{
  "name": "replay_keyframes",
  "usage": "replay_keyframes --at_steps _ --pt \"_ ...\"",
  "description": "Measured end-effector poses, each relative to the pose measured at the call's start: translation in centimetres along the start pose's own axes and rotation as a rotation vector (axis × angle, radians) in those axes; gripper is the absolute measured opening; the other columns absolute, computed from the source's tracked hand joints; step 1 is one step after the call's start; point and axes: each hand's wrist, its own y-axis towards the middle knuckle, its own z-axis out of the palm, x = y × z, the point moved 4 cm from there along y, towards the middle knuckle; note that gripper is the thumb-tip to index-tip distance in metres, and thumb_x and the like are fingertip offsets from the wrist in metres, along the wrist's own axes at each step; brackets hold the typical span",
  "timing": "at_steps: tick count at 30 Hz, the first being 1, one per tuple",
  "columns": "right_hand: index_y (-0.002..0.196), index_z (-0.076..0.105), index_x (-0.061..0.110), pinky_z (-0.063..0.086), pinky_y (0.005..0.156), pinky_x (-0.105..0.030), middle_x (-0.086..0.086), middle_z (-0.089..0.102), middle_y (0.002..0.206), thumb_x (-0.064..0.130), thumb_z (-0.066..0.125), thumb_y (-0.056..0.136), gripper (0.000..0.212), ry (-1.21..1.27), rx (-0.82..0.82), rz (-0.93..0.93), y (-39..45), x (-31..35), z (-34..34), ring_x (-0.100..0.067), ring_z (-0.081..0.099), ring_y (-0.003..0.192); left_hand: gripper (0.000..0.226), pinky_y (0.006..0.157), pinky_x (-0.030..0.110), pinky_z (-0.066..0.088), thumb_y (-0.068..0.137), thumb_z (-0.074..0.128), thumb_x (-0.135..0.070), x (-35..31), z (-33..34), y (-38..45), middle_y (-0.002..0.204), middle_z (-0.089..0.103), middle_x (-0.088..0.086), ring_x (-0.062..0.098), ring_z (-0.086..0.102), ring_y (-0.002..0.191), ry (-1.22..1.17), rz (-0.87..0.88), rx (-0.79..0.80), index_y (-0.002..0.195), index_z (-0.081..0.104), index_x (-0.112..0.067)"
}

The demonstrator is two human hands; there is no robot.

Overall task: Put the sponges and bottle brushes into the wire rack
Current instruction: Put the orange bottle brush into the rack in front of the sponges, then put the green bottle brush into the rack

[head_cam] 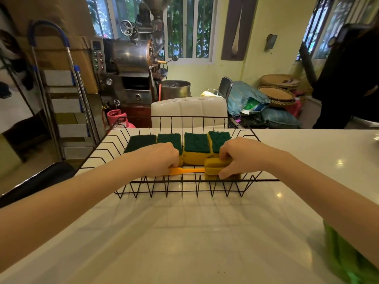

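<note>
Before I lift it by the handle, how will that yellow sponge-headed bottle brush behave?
The yellow sponge-headed bottle brush probably weighs little, since its head looks like foam. The thin orange plastic handle may flex, so the head could droop. The right hand presses the head, which likely squashes easily.

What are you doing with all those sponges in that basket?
A person is tidying cleaning things into a black wire rack on a white counter. Four green-topped sponges already sit in a row inside. Both hands are in the rack holding an orange bottle brush: the left hand on its handle, the right hand on its sponge head.
</note>
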Motion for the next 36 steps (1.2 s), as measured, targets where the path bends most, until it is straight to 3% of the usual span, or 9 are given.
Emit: replay_keyframes --at_steps 6,11,16,21,25,30,33,36 --pt "0.117 0.055 0.018 0.050 0.089 -0.034 -0.005 0.061 0.115 0.038 0.065 0.078 0.045 0.244 -0.036 -0.055 -1.6 0.1 -1.2 -0.021 0.056 0.103 0.022 0.078 0.028 0.051 0.086 0.053 -0.023 -1.2 -3.2 -1.4 0.094 0.070 0.007 0.017 0.062 0.082 -0.175 0.035 -0.146 0.098 0.067 -0.011" --pt "0.120 0.052 0.021 0.045 0.071 -0.013 0.002 0.058 0.112 0.032 0.065 0.081 0.043 0.402 -0.202 -0.050 -4.5 -0.8 -2.8 -0.014 0.058 0.102 0.023 0.079 0.026 0.052 0.086 0.052 -0.027 -6.0 -5.9 -3.6 0.096 0.068 0.000 0.011 0.059 0.082 -0.216 0.141 -0.303 0.105 0.063 -0.019" --pt "0.124 0.046 0.027 0.048 0.079 -0.021 0.007 0.055 0.109 0.031 0.066 0.080 0.049 0.491 -0.419 0.026 -9.6 -2.2 -3.3 -0.010 0.055 0.101 0.037 0.084 0.032 0.050 0.087 0.048 -0.039 -12.3 -6.5 -5.2 0.116 0.056 -0.005 0.012 0.053 0.096 -0.197 0.252 -0.384 0.122 0.046 -0.028" --pt "0.130 0.040 0.026 0.043 0.087 -0.026 0.007 0.052 0.118 0.032 0.066 0.079 0.057 0.490 -0.509 0.157 -15.0 -3.4 -1.6 -0.009 0.049 0.105 0.053 0.093 0.032 0.045 0.085 0.044 -0.049 -17.6 -4.9 -5.3 0.135 0.041 -0.007 0.011 0.045 0.114 -0.303 0.379 -0.383 0.132 0.027 -0.033" --pt "0.135 0.033 0.028 0.039 0.090 -0.028 0.000 0.047 0.132 0.036 0.067 0.077 0.067 0.550 -0.504 0.354 -18.2 -5.6 0.9 -0.017 0.046 0.118 0.060 0.101 0.037 0.036 0.086 0.042 -0.051 -21.9 -2.9 -5.3 0.142 0.034 0.004 0.019 0.033 0.126 -0.274 0.515 -0.398 0.136 0.021 -0.027" --pt "0.143 0.019 0.027 0.036 0.092 -0.033 -0.009 0.036 0.145 0.049 0.061 0.077 0.081 0.668 -0.383 0.656 -20.9 -7.9 4.3 -0.028 0.041 0.128 0.061 0.110 0.041 0.023 0.084 0.038 -0.059 -26.1 -0.9 -6.0 0.150 0.019 0.011 0.025 0.016 0.137 -0.236 0.626 -0.351 0.137 0.019 -0.036" --pt "0.140 0.029 0.025 0.038 0.086 -0.031 -0.011 0.041 0.141 0.054 0.061 0.075 0.078 0.718 -0.318 0.715 -21.8 -8.2 5.6 -0.028 0.045 0.120 0.064 0.110 0.038 0.019 0.080 0.036 -0.063 -27.5 -0.3 -6.6 0.153 0.010 0.010 0.023 0.012 0.138 -0.301 0.609 -0.333 0.137 0.020 -0.037" --pt "0.128 0.045 0.023 0.045 0.065 -0.028 -0.006 0.052 0.120 0.058 0.061 0.072 0.068 0.690 -0.289 0.744 -22.1 -7.6 6.1 -0.022 0.050 0.098 0.068 0.111 0.039 0.019 0.077 0.039 -0.066 -28.3 -0.1 -7.0 0.154 0.004 0.008 0.022 0.009 0.138 -0.358 0.549 -0.314 0.135 0.026 -0.032"
